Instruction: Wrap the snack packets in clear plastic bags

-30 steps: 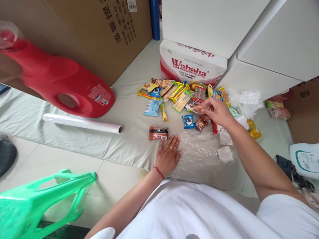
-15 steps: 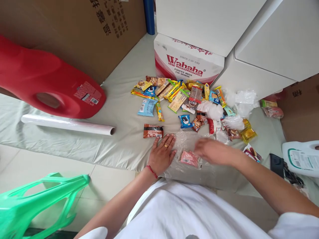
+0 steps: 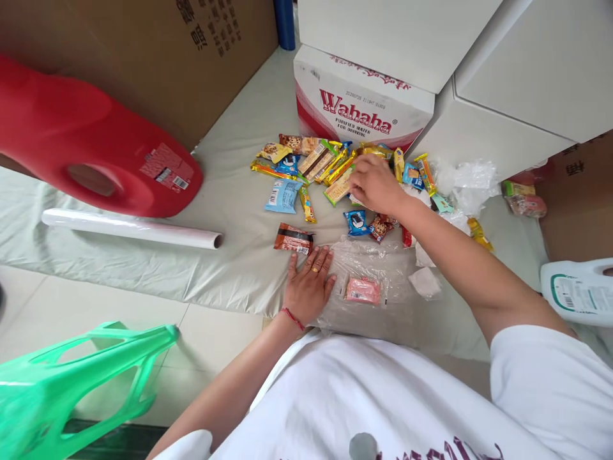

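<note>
My left hand [image 3: 309, 284] lies flat, fingers spread, on the left edge of a clear plastic bag [image 3: 378, 255] spread on the pale sheet. A pink snack packet [image 3: 363, 289] rests on or in that bag, just right of the hand. My right hand [image 3: 376, 182] is stretched forward over a pile of small snack packets [image 3: 316, 166], its fingers curled down onto them. Whether it grips one is hidden. A brown packet [image 3: 293, 238] lies just beyond my left fingertips, and a blue packet [image 3: 282, 195] sits further left.
A Wahaha carton [image 3: 359, 102] and white boxes [image 3: 507, 96] stand behind the pile. A red jug [image 3: 96, 153] and a film roll [image 3: 129, 229] lie to the left, with a green plastic stool [image 3: 71, 383] at lower left. A white jug [image 3: 577, 291] lies to the right, and crumpled plastic [image 3: 469, 182].
My right hand carried a pink packet from the pile to the clear bag, left it there, and has reached back to the pile. My left hand stayed flat on the bag.
</note>
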Demonstrator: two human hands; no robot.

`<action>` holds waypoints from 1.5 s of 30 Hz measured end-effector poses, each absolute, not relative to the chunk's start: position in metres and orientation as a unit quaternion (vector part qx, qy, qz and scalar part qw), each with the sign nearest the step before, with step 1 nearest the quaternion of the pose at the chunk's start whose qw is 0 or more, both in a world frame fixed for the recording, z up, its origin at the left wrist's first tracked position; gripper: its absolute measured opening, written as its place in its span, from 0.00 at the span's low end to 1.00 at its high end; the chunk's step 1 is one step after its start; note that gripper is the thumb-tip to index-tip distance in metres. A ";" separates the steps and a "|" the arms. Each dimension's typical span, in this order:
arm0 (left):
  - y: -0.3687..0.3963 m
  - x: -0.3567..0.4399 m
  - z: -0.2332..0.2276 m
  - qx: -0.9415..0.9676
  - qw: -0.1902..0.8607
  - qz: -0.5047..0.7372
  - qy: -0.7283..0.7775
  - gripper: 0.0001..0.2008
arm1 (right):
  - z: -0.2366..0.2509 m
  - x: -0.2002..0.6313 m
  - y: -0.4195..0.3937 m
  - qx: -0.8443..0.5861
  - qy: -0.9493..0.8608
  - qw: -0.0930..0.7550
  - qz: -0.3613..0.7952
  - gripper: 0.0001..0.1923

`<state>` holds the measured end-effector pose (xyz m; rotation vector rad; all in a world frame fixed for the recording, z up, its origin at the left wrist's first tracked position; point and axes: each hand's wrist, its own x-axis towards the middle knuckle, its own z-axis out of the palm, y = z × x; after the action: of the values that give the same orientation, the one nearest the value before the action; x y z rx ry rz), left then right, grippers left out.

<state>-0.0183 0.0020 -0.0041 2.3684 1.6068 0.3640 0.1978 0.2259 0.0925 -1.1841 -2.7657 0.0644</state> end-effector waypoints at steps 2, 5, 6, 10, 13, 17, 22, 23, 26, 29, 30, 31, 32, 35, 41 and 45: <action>0.002 -0.018 -0.004 0.816 0.125 0.127 0.550 0.28 | 0.101 0.212 0.212 -0.407 -0.910 0.077 0.017 0.14; 0.002 -0.018 -0.004 0.818 0.120 0.125 0.548 0.28 | 0.096 0.211 0.205 -0.378 -0.925 0.037 0.008 0.15; 0.001 -0.018 -0.004 0.818 0.118 0.125 0.549 0.28 | 0.090 0.205 0.207 -0.364 -0.931 0.023 0.005 0.17; -0.001 -0.018 -0.005 0.815 0.107 0.128 0.554 0.28 | 0.064 0.169 0.232 -0.356 -0.934 -0.014 -0.014 0.20; -0.002 -0.018 -0.005 0.816 0.104 0.129 0.554 0.28 | 0.063 0.154 0.249 -0.372 -0.928 -0.017 0.000 0.18; -0.002 -0.019 -0.004 0.815 0.112 0.130 0.554 0.28 | 0.098 0.172 0.224 -0.409 -0.905 0.112 0.047 0.21; -0.002 -0.020 -0.005 0.815 0.119 0.138 0.550 0.28 | 0.123 0.207 0.090 -0.481 -0.861 0.117 0.114 0.24; -0.001 -0.020 -0.005 0.815 0.119 0.140 0.549 0.28 | 0.116 0.208 0.058 -0.511 -0.848 0.087 0.107 0.24; -0.001 -0.019 -0.006 0.816 0.115 0.142 0.548 0.28 | 0.074 0.200 -0.019 -0.556 -0.828 0.013 0.068 0.28; -0.004 -0.019 -0.006 0.818 0.102 0.141 0.548 0.27 | 0.038 0.188 -0.054 -0.561 -0.824 0.000 0.081 0.36; -0.006 -0.020 -0.007 0.815 0.092 0.146 0.553 0.28 | 0.033 0.187 -0.058 -0.564 -0.822 0.010 0.086 0.39; -0.010 -0.022 -0.007 0.810 0.079 0.157 0.559 0.28 | 0.032 0.187 -0.059 -0.564 -0.820 0.023 0.090 0.41; -0.014 -0.026 -0.008 0.808 0.064 0.174 0.559 0.28 | 0.035 0.190 -0.061 -0.561 -0.822 0.039 0.094 0.41; -0.027 -0.040 -0.011 0.860 0.053 0.223 0.457 0.22 | 0.049 0.212 -0.071 -0.513 -0.845 0.099 0.116 0.38; -0.036 -0.071 -0.009 0.961 0.167 0.118 0.185 0.22 | 0.028 0.277 -0.133 -0.406 -0.894 0.121 0.148 0.26; -0.033 -0.079 -0.006 0.960 0.182 0.087 0.193 0.15 | 0.004 0.293 -0.147 -0.449 -0.871 0.151 0.134 0.17</action>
<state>-0.0785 -0.0334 -0.0065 2.7097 0.5460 0.2452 0.2926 -0.1469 0.0038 -1.2881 -2.4997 0.3854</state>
